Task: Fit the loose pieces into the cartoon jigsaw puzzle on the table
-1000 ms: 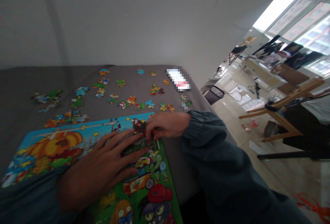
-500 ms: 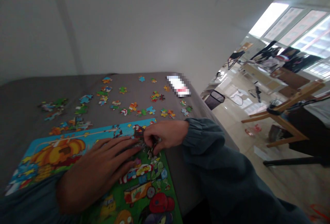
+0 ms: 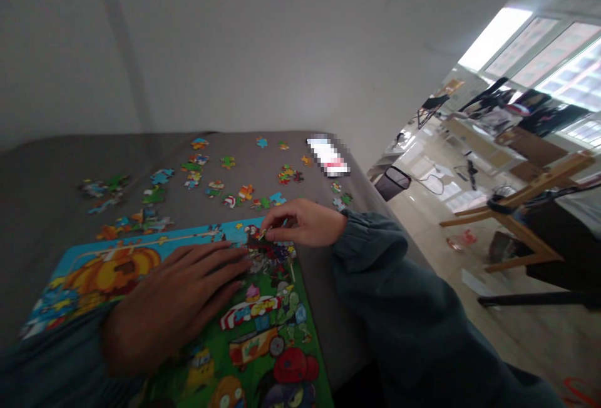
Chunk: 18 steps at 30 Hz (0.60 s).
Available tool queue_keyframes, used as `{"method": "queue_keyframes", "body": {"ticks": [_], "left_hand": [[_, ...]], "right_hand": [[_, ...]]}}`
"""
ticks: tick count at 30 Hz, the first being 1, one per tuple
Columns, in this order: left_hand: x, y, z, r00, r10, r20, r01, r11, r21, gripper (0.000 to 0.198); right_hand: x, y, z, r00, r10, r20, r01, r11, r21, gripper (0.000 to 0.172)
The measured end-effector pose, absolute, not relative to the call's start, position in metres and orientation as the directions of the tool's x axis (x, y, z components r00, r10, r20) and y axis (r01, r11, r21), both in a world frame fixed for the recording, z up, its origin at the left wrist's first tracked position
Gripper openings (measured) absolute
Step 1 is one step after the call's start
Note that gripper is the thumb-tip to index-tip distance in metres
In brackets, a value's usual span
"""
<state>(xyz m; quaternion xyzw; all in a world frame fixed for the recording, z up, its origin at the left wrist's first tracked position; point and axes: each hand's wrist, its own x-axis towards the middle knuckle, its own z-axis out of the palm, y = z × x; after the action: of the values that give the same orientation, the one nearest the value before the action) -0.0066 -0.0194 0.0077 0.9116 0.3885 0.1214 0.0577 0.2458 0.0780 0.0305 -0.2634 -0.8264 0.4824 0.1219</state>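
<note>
fitting a puzzle piece (image 3: 264, 233): right hand (image 3: 307, 223) fingers pinch it just above the puzzle board (image 3: 94, 270) on the grey surface (image 3: 56, 170); left hand (image 3: 173, 305), fingers spread flat, steadies the board. next, likely aligning tabs before pressing.

Dark teal sleeves (image 3: 399, 283) with gathered cuffs, bare hands.

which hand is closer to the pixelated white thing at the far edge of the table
Right. The right hand pinches a small piece at the puzzle's far corner, below the blurred white object. The left hand lies flat, farther back.
</note>
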Motion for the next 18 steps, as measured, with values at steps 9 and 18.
{"method": "queue_keyframes", "body": {"ticks": [9,18], "left_hand": [[-0.0092,-0.0187,0.0015,0.696,0.683,0.222,0.662,-0.73,0.172,0.045],[-0.0081,-0.0207,-0.0018,0.688,0.676,0.265,0.659,-0.734,0.164,0.043]], "right_hand": [[0.2351,0.0724,0.0223,-0.734,0.628,-0.259,0.379,0.062,-0.923,0.026],[0.2349,0.0751,0.0261,-0.636,0.733,-0.244,0.402,0.044,-0.915,0.013]]}}
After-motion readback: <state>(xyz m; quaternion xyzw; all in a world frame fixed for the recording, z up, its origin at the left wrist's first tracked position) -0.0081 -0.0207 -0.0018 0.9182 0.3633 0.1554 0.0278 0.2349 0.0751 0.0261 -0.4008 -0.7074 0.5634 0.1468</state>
